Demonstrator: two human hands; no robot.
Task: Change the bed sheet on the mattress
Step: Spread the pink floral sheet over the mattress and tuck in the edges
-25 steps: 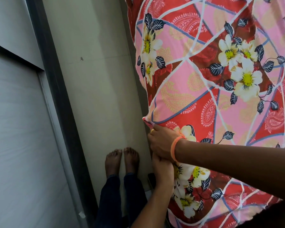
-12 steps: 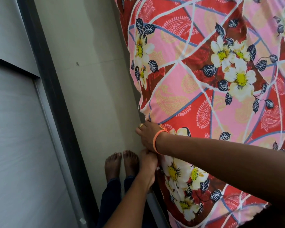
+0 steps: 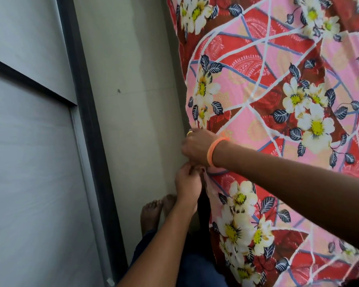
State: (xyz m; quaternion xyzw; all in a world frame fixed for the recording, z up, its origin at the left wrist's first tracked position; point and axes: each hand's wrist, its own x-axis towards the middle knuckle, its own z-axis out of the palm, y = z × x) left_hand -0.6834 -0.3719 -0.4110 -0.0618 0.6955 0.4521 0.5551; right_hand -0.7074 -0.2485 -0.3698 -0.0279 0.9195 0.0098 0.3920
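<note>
A red and pink bed sheet [image 3: 278,112] with white flowers covers the mattress and fills the right of the head view. My right hand [image 3: 197,149], with an orange wristband and a ring, reaches across to the sheet's left edge, its fingers curled over the cloth there. Just below it my left hand [image 3: 188,183] holds the same edge where the sheet hangs down the mattress side. The fingertips of both hands are hidden behind the fold.
A narrow strip of pale floor [image 3: 133,100] runs between the bed and a grey wardrobe [image 3: 29,162] with a dark frame [image 3: 85,104] on the left. My bare feet [image 3: 155,210] stand in this gap, close to the bed.
Both hands have slid along the sheet's left edge, staying close together. The view has shifted, so the bed edge sits further right and more wardrobe shows.
</note>
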